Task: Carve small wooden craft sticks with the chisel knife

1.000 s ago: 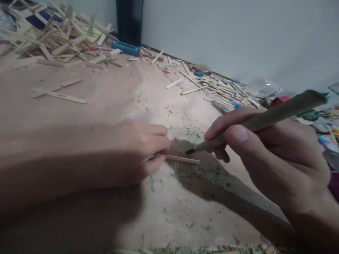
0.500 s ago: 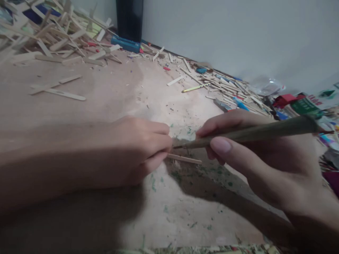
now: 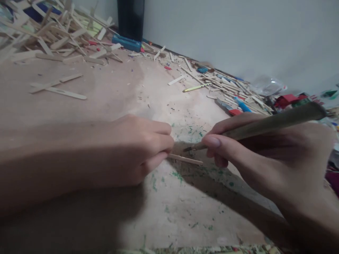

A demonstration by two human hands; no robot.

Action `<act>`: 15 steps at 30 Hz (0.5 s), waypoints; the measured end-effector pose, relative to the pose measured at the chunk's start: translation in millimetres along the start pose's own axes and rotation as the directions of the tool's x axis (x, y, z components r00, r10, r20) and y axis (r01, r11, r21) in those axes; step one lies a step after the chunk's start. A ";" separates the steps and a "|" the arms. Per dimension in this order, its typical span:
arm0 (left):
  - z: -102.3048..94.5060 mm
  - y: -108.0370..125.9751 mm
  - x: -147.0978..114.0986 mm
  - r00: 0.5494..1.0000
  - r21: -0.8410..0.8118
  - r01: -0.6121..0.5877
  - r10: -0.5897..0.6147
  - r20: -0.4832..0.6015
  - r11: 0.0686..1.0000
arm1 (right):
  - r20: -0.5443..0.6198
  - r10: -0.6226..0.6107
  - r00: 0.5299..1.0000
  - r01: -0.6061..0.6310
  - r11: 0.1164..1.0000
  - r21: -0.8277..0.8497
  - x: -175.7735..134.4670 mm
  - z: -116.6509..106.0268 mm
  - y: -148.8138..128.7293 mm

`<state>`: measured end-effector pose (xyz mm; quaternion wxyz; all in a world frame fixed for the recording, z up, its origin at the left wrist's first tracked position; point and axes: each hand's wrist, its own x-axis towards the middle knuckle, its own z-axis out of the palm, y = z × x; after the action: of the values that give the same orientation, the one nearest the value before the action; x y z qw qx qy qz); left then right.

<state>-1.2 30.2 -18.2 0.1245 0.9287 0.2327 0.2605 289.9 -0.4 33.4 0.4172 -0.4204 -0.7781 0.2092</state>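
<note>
My left hand (image 3: pixel 148 148) rests low over the tabletop, its fingers closed on a thin wooden craft stick (image 3: pixel 186 159). The stick's free end points right, and the rest is hidden under my fingers. In a pen-like grip, my right hand (image 3: pixel 254 158) holds a tapered wooden-handled tool (image 3: pixel 275 121) with a short dark tip; I cannot tell its exact kind. That tip is just above the stick, a small gap to the right of my left fingers. Green specks and small shavings lie around both hands.
A heap of craft sticks (image 3: pixel 58 38) fills the back left, beside a dark upright object (image 3: pixel 130 21) with a blue base. Two crossed sticks (image 3: pixel 66 93) lie at left. Toward the right are a yellow patterned strip (image 3: pixel 196 87), a box cutter (image 3: pixel 225 106), a blue pen (image 3: pixel 242 104) and piled sticks (image 3: pixel 225 84).
My right hand has drawn the tool's tip a little to the right, away from my left fingers. My left hand and the craft stick have barely moved.
</note>
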 end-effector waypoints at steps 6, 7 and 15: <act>5.3 -2.1 -0.8 0.998 -0.025 -0.023 0.021 -0.057 0.999 | -0.105 -0.077 0.992 0.070 0.995 -0.068 -8.8 8.6 1.2; 4.9 -1.9 -0.6 0.998 -0.026 -0.020 0.019 -0.055 0.999 | -0.099 -0.092 0.991 0.086 0.994 -0.066 -9.5 9.3 3.2; 3.1 -0.5 1.9 1.000 -0.026 0.018 -0.018 -0.009 0.999 | -0.002 -0.066 0.998 0.066 0.998 -0.009 -6.2 10.2 -0.2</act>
<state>1.7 31.2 -20.2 0.1379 0.9236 0.2383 0.2667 283.2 -5.4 24.8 0.4227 -0.3964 -0.7921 0.1915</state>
